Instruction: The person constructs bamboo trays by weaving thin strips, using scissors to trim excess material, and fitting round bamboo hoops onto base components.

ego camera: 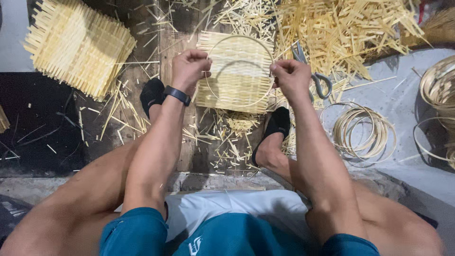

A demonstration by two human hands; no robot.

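Observation:
My left hand (pixel 189 67) and my right hand (pixel 290 78) each pinch one side of a thin round bamboo hoop (pixel 239 105). The hoop is held just above a square woven bamboo mat (pixel 239 57) that lies on the wooden floor between my feet. A dark band sits on my left wrist. Both feet wear black socks, the left sock (pixel 151 92) beside the mat's left edge and the right sock (pixel 278 122) below its right corner.
A stack of woven mats (pixel 78 45) lies at the upper left. Scissors (pixel 313 73) rest right of the mat amid a heap of bamboo strips (pixel 341 28). Coiled bamboo hoops (pixel 364 132) lie on the grey floor at right, with more rings (pixel 438 85) at the far right.

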